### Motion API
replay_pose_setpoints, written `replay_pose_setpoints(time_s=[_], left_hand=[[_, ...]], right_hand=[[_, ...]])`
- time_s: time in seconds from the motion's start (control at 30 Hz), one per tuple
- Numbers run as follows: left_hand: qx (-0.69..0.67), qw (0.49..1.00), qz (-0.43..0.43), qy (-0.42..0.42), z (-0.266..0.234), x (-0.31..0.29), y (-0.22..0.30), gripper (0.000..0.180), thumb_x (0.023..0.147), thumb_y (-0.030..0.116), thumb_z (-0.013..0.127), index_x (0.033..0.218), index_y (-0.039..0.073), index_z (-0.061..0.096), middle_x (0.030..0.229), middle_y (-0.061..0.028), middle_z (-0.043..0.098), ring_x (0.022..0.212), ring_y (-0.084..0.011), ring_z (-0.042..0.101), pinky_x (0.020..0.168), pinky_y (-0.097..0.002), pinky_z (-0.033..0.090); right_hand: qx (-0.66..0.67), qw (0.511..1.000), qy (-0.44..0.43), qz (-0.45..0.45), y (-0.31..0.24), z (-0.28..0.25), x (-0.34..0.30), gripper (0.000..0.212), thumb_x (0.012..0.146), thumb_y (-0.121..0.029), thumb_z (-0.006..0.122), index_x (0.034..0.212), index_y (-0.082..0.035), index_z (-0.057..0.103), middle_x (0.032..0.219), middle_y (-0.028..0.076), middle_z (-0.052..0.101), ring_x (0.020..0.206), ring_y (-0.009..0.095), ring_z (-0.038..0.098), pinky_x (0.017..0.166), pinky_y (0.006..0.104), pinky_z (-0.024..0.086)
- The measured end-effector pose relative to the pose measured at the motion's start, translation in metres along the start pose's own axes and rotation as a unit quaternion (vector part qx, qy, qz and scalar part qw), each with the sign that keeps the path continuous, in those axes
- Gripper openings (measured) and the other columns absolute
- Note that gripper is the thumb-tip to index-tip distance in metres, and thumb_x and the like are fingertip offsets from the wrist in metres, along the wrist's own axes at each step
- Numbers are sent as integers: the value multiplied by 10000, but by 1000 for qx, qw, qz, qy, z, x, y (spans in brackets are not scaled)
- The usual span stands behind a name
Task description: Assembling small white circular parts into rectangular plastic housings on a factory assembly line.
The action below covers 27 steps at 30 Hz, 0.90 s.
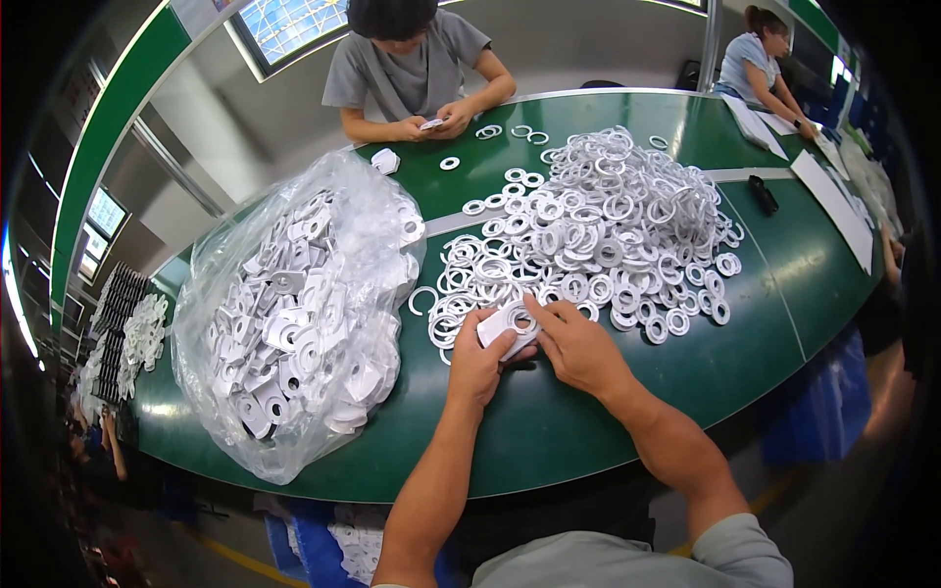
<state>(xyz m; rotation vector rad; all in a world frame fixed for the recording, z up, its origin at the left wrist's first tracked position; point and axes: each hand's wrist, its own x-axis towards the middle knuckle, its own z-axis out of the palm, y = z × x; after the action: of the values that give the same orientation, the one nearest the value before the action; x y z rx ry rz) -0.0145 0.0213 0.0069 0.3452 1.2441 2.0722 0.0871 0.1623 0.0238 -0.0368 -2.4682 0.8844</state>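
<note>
Between my two hands is a white plastic part (497,329), a flat plate with a round ring at one end. My left hand (475,361) grips its plate end, thumb on top. At the ring end, the thumb and fingers of my right hand (578,345) close on the rim. Just beyond my hands spreads a large heap of white rings (627,211), some thin and some wide. To the left, a clear plastic bag (221,294) holds many white plates with round holes (284,333).
The green table (588,431) curves around me. Across it, a person in grey (421,78) handles a small white part. Another person (760,69) works at the far right. A black tool (763,194) and white sheets (833,211) lie at right. Dark stacked trays (113,323) stand far left.
</note>
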Motion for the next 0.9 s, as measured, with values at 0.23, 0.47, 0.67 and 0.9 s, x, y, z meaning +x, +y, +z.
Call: replay_pose_setpoints(time_s=[0.23,0.47,0.67,0.9], left_hand=[[-5,997,-15,-73,-3,-1,-3,267,913,51,560,1150,3,448,1085,-157,585,969,-288,633,789,-408,597],[227,970,69,-43,7,-4,-7,211,901,152,623,1040,0,576,922,-76,645,833,-142,620,728,-263,517],[294,944,146,20,11,-10,-7,151,842,117,657,921,-11,651,805,-43,649,746,-104,583,688,-234,457],[177,972,141,71,9,-1,-10,89,883,88,588,881,2,611,810,-15,598,712,-74,546,645,-224,453]], right_hand=[[139,985,55,83,10,-7,5,199,860,-105,621,1043,-37,663,842,108,606,719,229,585,621,316,464],[138,987,37,79,4,-7,4,94,849,-104,633,877,-15,637,796,128,571,742,286,564,663,360,449],[84,992,77,62,-4,4,-1,110,840,-92,629,904,-5,606,786,131,571,736,288,570,658,369,445],[383,895,54,221,5,-7,8,178,920,-155,583,933,18,622,721,66,614,580,129,589,514,261,471]])
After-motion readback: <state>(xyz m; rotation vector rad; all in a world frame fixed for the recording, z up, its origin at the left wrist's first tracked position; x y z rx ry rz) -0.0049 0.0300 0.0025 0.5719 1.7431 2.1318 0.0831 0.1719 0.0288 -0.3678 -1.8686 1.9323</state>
